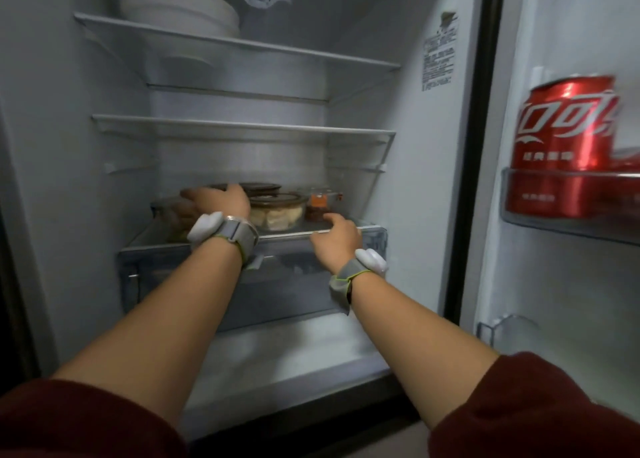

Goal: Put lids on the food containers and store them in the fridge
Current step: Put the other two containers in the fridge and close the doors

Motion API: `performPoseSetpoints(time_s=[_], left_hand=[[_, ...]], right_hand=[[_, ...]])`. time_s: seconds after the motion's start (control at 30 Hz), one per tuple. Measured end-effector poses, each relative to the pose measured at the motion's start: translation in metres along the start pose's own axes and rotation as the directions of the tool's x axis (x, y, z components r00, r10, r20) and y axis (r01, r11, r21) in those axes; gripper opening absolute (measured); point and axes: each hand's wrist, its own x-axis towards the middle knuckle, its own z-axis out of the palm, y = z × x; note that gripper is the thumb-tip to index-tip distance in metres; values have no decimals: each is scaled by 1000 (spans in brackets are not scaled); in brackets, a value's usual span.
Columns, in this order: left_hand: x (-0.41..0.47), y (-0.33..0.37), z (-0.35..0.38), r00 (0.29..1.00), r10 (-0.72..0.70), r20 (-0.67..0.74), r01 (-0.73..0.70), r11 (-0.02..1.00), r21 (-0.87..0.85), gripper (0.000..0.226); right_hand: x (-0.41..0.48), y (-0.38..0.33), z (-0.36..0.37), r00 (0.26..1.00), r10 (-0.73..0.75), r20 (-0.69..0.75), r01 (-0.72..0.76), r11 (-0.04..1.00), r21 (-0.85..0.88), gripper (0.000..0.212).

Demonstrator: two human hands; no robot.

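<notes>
Head view — left grip (221, 199) lies flat on a lidded glass container (169, 215), right grip (337, 238) open, empty.

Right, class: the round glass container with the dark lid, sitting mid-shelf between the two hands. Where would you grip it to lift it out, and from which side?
Grip the round container by its glass wall, just under the lid's rim, from the open front. The shelf above probably rules out coming from the top, the left hand crowds one side, and a small jar stands close on the other.
</notes>
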Motion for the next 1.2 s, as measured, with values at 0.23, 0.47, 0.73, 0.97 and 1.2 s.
performPoseSetpoints(time_s=[0.23, 0.47, 0.73, 0.97, 1.2], left_hand=[[-85, -7, -41, 996, 86, -8, -86, 991, -102, 72], [-168, -66, -109, 984, 178, -4, -178, 984, 32, 60], [-215, -130, -212, 853, 510, 113, -409, 517, 752, 50], [-229, -156, -265, 890, 419, 178, -343, 360, 867, 32], [-234, -151, -248, 905, 367, 215, -358, 383, 851, 26]], right_hand=[[-53, 18, -76, 999, -51, -20, 51, 998, 29, 47], [-141, 53, -150, 953, -221, 208, 261, 947, -188, 50], [-201, 86, -199, 889, -93, 447, 383, 687, -618, 30], [-245, 89, -181, 936, -124, 329, 342, 530, -776, 33], [-249, 52, -157, 951, 80, 298, 187, 617, -765, 42]])
